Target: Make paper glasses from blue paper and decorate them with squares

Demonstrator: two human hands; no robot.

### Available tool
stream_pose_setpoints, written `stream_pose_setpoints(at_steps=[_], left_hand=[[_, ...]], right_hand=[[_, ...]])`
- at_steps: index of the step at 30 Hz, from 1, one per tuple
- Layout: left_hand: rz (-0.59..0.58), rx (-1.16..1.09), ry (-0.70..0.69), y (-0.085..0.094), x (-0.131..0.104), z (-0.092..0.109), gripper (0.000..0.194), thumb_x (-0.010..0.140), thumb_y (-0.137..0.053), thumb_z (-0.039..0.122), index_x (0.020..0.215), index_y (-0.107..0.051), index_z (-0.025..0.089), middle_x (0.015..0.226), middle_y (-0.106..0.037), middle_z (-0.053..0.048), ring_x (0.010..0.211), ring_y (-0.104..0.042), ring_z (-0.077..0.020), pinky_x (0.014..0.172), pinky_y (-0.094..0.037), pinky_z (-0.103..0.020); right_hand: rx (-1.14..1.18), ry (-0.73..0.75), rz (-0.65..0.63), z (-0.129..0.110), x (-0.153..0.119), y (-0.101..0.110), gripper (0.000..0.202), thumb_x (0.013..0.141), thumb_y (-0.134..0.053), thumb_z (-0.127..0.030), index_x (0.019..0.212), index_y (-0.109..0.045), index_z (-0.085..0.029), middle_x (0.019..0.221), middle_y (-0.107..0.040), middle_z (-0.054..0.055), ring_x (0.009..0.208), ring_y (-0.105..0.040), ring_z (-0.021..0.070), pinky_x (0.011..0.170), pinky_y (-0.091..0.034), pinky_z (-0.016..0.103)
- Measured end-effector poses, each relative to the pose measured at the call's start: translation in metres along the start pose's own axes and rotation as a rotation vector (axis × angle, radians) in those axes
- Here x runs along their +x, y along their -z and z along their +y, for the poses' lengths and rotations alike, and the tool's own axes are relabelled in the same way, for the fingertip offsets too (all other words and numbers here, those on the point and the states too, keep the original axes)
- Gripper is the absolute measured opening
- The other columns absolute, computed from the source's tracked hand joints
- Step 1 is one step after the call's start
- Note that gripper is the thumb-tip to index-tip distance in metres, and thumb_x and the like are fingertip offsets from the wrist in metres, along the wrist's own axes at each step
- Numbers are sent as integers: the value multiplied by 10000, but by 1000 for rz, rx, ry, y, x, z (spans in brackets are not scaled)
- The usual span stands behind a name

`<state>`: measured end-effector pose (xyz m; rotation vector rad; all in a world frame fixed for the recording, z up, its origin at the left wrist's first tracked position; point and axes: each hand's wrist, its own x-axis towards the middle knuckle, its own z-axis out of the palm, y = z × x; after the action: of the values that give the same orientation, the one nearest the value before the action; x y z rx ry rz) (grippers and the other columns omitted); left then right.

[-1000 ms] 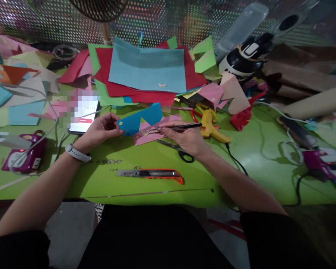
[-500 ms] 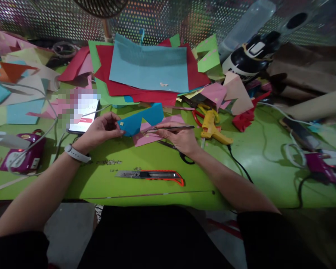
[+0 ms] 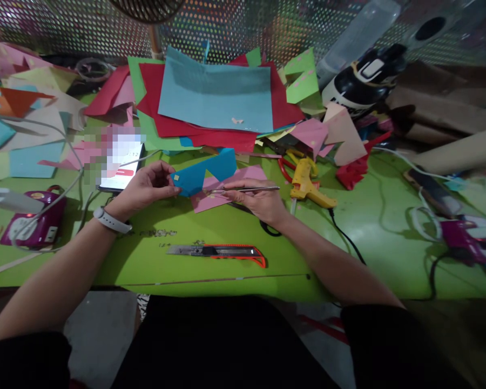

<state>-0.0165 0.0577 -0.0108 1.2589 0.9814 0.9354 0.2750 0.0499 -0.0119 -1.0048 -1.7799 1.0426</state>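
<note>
My left hand (image 3: pixel 154 183) pinches the left end of a blue piece of paper (image 3: pixel 192 177), cut with a notch in its lower edge. A small pale yellow square (image 3: pixel 176 178) sits on the paper close to my fingertips. In my right hand (image 3: pixel 261 201) is a pair of slim metal tweezers (image 3: pixel 263 188), the tip pointing left over a pink piece of paper (image 3: pixel 243 177) with small light spots. The pink paper lies partly behind the blue one. Scissors (image 3: pixel 270 229) with black handles are partly hidden under my right hand.
An orange utility knife (image 3: pixel 227 252) lies in front, blade exposed. A yellow glue gun (image 3: pixel 305 183) with a black cord rests right of my hand. A lit phone (image 3: pixel 123 165) stands at left. Stacked coloured sheets (image 3: pixel 216 94) and a bottle (image 3: pixel 354 84) are behind.
The tweezers have turned slightly in my right hand and now catch more light. The left hand and the blue paper stay almost where they were.
</note>
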Motion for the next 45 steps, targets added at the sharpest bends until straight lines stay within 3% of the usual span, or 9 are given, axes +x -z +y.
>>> stream_pose_setpoints(at_steps=[14, 25, 35, 45], left_hand=[[-9, -33, -1, -1, 0, 1, 377, 658, -883, 174, 911, -604, 167, 755, -653, 25, 674, -621, -88, 639, -523, -198], [-18, -26, 0, -1, -1, 1, 374, 670, -884, 186, 916, -603, 177, 758, -655, 18, 678, -625, -105, 633, -526, -219], [-26, -32, -10, -1, -1, 1, 363, 675, -886, 190, 910, -609, 185, 760, -650, 18, 671, -629, -107, 634, -530, -224], [-32, -25, -9, 0, 0, 0, 373, 673, -894, 208, 905, -605, 171, 755, -652, 20, 682, -636, -102, 663, -539, -221]], right_hand=[[19, -28, 19, -1, -1, -4, 234, 810, -797, -454, 916, -806, -246, 919, -808, 33, 838, -761, 193, 709, -641, 309], [13, 45, -32, -3, -4, -3, 152, 845, -779, -364, 930, -805, -240, 882, -808, 28, 765, -755, 172, 666, -621, 291], [45, -7, 18, 4, -6, -8, 194, 811, -789, -445, 870, -809, -261, 816, -801, 14, 705, -739, 171, 637, -613, 302], [129, 13, 130, -8, -5, -10, 194, 821, -788, -439, 844, -791, -247, 807, -786, 12, 735, -747, 171, 664, -633, 302]])
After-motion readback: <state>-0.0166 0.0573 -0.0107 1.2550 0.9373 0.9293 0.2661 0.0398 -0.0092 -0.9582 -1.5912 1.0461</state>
